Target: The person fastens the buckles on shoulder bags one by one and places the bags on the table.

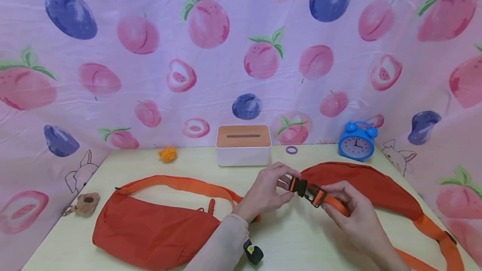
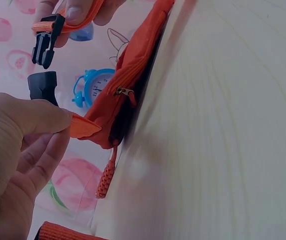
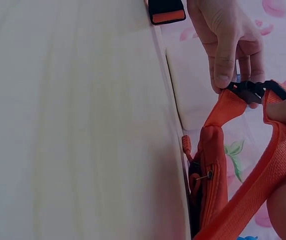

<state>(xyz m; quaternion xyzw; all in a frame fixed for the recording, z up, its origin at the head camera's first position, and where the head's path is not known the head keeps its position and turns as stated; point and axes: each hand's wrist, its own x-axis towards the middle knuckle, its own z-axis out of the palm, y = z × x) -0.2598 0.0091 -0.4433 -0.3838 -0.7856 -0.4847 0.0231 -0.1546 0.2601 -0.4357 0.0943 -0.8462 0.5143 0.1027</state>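
A red waist bag (image 1: 361, 183) with an orange strap (image 1: 337, 205) lies on the right of the table. At its near end, my left hand (image 1: 267, 189) pinches the short webbing behind the black socket half of the buckle (image 2: 42, 87). My right hand (image 1: 355, 212) holds the orange strap just behind the pronged buckle half (image 2: 44, 47), thumb against the webbing. Both halves are raised above the table, facing each other; a small gap separates them in the left wrist view. A second red waist bag (image 1: 154, 229) lies at the left, beside my left forearm.
A white tissue box (image 1: 243, 156) with a wooden lid stands at the back, near a purple ring (image 1: 291, 150). A blue alarm clock (image 1: 356, 143) is back right. Orange yarn (image 1: 167, 154) and a brown plush charm (image 1: 86, 204) lie leftward. A loose black buckle (image 1: 254, 253) sits near my left sleeve.
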